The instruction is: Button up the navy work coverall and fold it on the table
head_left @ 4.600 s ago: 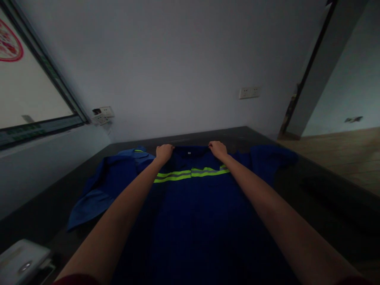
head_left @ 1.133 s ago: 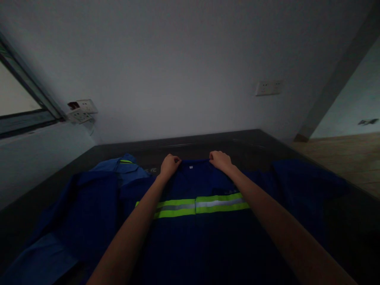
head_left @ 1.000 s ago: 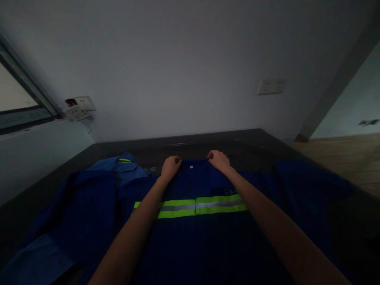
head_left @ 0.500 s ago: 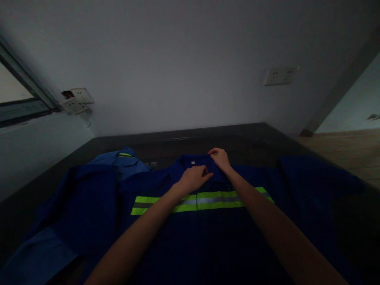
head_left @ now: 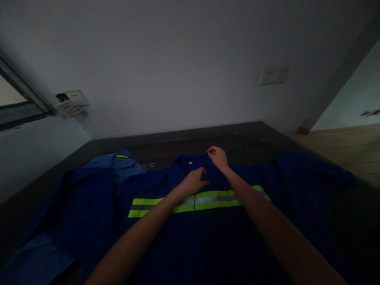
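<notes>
A dark blue work shirt (head_left: 208,233) with a yellow-and-grey reflective band (head_left: 213,200) lies spread on a dark table (head_left: 178,142), collar away from me. My right hand (head_left: 218,157) pinches the right side of the collar (head_left: 190,161). My left hand (head_left: 194,181) rests just below the collar at the shirt's front opening, fingers curled onto the cloth. Both sleeves lie spread out to the sides.
A lighter blue garment (head_left: 118,164) with a yellow stripe lies bunched at the back left, partly under the shirt. Wall sockets (head_left: 69,103) sit at the left corner and another socket plate (head_left: 274,74) on the back wall. A doorway opens at right.
My left hand left the left side of the collar and moved right and toward me onto the shirt front. The right hand stayed on the collar. The view shifted slightly.
</notes>
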`<state>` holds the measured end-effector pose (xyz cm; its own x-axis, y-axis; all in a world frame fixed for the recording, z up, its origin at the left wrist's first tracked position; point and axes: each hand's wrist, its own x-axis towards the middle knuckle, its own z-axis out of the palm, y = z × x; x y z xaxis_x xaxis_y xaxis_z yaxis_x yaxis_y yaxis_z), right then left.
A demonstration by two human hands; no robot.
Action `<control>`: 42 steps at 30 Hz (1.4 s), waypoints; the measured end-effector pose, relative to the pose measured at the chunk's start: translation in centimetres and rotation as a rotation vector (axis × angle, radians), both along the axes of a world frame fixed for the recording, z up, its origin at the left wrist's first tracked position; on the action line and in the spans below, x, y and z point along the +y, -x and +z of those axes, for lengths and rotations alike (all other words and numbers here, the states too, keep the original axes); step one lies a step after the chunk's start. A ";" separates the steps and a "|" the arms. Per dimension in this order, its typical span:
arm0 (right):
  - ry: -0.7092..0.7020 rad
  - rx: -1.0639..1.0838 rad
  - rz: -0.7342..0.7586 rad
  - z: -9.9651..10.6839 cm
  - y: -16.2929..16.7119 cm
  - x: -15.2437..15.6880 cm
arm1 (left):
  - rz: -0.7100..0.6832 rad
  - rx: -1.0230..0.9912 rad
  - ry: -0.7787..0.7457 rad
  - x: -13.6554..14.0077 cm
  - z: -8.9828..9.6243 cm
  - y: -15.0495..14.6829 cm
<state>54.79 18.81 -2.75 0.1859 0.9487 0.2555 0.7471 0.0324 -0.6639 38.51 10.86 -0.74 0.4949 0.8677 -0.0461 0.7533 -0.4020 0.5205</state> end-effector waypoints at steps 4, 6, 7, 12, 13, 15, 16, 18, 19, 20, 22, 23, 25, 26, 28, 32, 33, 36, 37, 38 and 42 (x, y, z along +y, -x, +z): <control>-0.016 0.059 0.098 1.0 -1.1 0.4 | -0.019 0.033 0.010 0.0 0.0 0.2; -0.012 0.089 0.151 1.8 -2.2 0.6 | -0.013 0.045 -0.025 -0.3 0.1 -0.1; -0.002 0.101 0.173 2.3 -2.8 0.7 | 0.004 0.048 -0.053 -0.5 0.1 -0.2; 0.134 0.070 0.369 4.0 -4.9 0.6 | 0.103 0.061 -0.091 -0.7 -0.1 -0.8; 0.156 0.046 0.435 4.1 -5.0 0.5 | 0.110 0.052 -0.087 -0.6 -0.3 -0.8; 0.171 -0.014 0.558 4.2 -5.0 0.5 | 0.118 0.023 -0.088 -0.4 -0.7 -0.8; 0.170 -0.047 0.602 4.1 -4.8 0.5 | 0.121 0.009 -0.091 -0.3 -0.9 -0.8; 0.164 -0.116 0.652 3.7 -4.3 0.7 | 0.128 -0.002 -0.087 -0.1 -1.2 -0.8; 0.164 -0.146 0.662 3.5 -4.0 0.8 | 0.134 -0.001 -0.081 -0.1 -1.3 -0.8; 0.165 -0.169 0.662 3.3 -3.8 0.9 | 0.138 0.003 -0.073 -0.1 -1.2 -0.9; 0.160 -0.193 0.632 3.1 -3.4 1.0 | 0.141 0.006 -0.058 -0.2 -1.1 -0.9; 0.152 -0.202 0.593 3.0 -3.4 1.0 | 0.139 0.004 -0.052 -0.2 -0.9 -0.9; 0.133 -0.224 0.480 2.9 -3.7 0.8 | 0.130 -0.002 -0.051 -0.3 -0.7 -0.8; 0.129 -0.236 0.423 2.9 -4.1 0.7 | 0.120 -0.005 -0.050 -0.3 -0.5 -0.7; 0.139 -0.262 0.347 2.7 -5.1 0.0 | 0.090 -0.020 -0.053 -0.2 -0.3 -0.6; 0.184 -0.311 0.356 1.6 -6.4 -1.8 | 0.072 -0.063 -0.094 1.2 0.0 -1.2; 0.180 -0.329 0.357 1.2 -6.4 -2.3 | 0.088 -0.064 -0.105 1.7 0.0 -1.7; 0.153 -0.365 0.331 0.4 -6.1 -3.2 | 0.181 -0.042 -0.105 3.5 -0.1 -3.4; 0.147 -0.364 0.320 0.2 -6.0 -3.3 | 0.212 -0.043 -0.093 4.0 -0.3 -3.9; 0.143 -0.360 0.309 0.1 -6.0 -3.3 | 0.233 -0.050 -0.077 4.5 -0.5 -4.3; 0.102 -0.348 0.242 0.2 -6.2 -3.3 | 0.227 -0.135 -0.019 5.8 -1.2 -4.2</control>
<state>60.95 15.47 -2.56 -0.1255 0.9781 0.1663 0.9061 0.1813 -0.3823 42.74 16.67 -1.97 0.2884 0.9572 0.0242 0.7497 -0.2414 0.6162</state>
